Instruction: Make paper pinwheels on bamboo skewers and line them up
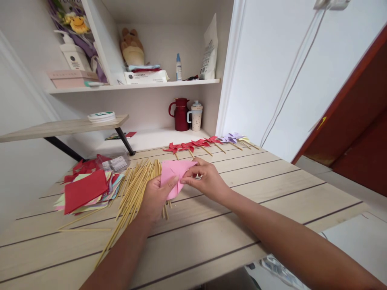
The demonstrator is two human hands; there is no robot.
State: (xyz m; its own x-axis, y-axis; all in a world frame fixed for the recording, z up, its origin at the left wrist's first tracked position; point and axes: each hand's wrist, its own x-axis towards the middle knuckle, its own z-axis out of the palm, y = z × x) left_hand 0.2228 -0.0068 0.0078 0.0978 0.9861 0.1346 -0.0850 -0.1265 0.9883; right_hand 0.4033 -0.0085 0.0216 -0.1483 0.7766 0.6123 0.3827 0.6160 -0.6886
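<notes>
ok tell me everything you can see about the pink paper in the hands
The pink paper is a thin, matte sheet, partly folded, with a pointed corner hanging down. It is held just above the wooden table. The left hand pinches its lower edge and the right hand pinches its right side. Behind it lies a pile of bamboo sticks.

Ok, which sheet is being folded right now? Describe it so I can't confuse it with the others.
Start at the pale wooden table and find the heap of bamboo sticks left of centre. Just right of that heap, the left hand and right hand pinch one pink paper sheet between them. It is the only sheet lifted off the table; the other coloured paper lies stacked flat at the left.
</notes>
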